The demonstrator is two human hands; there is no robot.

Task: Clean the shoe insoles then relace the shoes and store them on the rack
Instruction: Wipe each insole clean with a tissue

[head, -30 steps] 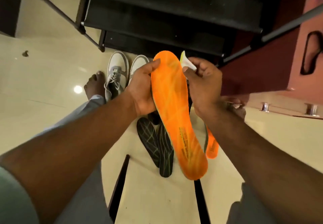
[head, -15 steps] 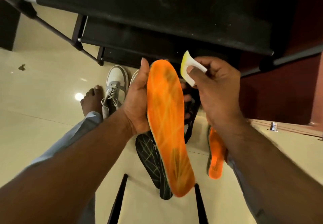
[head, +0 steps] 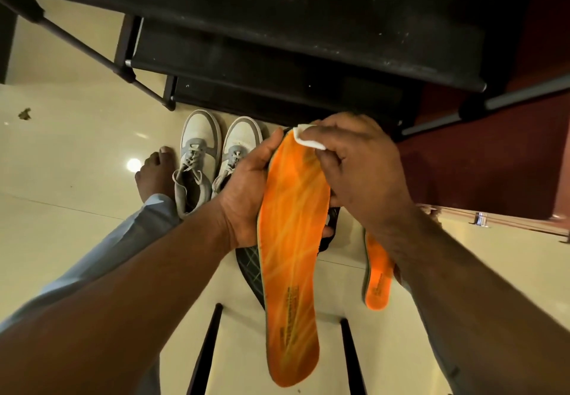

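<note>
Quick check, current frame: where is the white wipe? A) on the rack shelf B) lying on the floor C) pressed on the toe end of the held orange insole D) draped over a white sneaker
C: the right hand pinches the small white wipe against the toe end of the long orange foam insole, which the left hand grips by its edge.

Second orange insole (head: pixel 377 274): upper part hidden behind right forearm.
Dark insole (head: pixel 250 263): mostly hidden behind held orange insole (head: pixel 291 259).
</note>
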